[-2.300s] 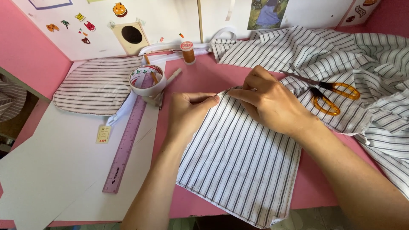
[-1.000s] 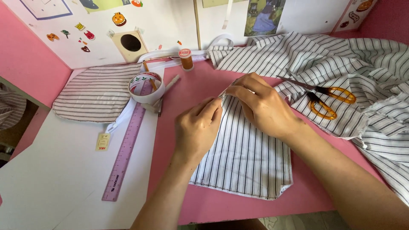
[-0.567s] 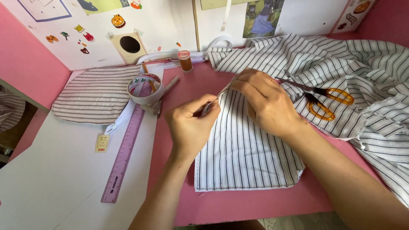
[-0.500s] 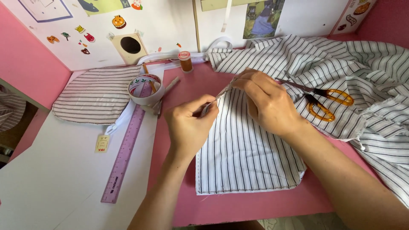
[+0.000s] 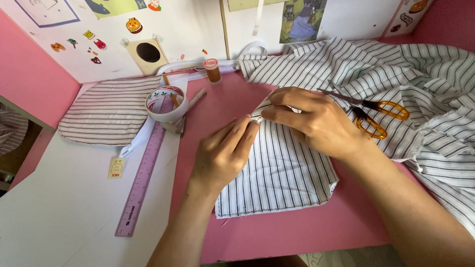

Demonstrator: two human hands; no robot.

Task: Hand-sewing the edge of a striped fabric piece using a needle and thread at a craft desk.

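A folded piece of black-and-white striped fabric (image 5: 282,178) lies on the pink table (image 5: 297,237) in front of me. My left hand (image 5: 222,153) pinches its upper left edge with thumb and fingers. My right hand (image 5: 311,121) presses and grips the same top edge just to the right, fingertips nearly touching the left hand's. Orange-handled scissors (image 5: 371,113) lie on the fabric right behind my right hand.
More striped fabric (image 5: 396,64) is heaped at the back right. Left of my hands sit a tape roll (image 5: 167,103), a purple ruler (image 5: 143,178), a curved striped piece (image 5: 109,111), white paper (image 5: 64,207), a small tag (image 5: 116,168) and an orange thread spool (image 5: 213,70).
The striped piece has been folded shorter, its lower edge now higher on the table. Both hands have stayed at its top edge, fingertips drawn closer together.
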